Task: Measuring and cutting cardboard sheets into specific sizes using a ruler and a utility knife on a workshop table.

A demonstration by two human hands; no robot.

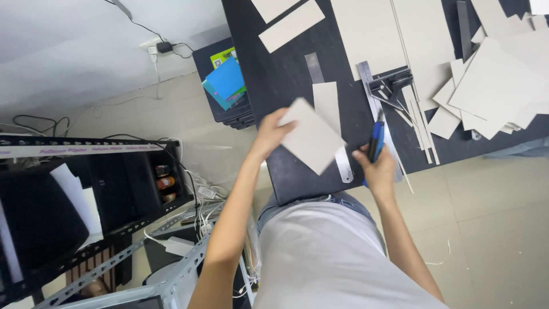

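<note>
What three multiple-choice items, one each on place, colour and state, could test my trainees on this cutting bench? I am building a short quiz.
1. Where does the long metal ruler lie?
A. On the dark table
B. On the floor
C. On the shelf rack

2. What colour is the handle of the knife in the right hand?
A. Red
B. Blue
C. Yellow

3. How is the grey card at the left hand?
A. Flat under the ruler
B. Folded in two
C. Held up, tilted, above the table

Answers: 1 A, the ruler rests on the dark table near its front edge. 2 B, the handle above the fist shows blue. 3 C, the fingers grip one edge and the card overlaps the ruler.
</note>
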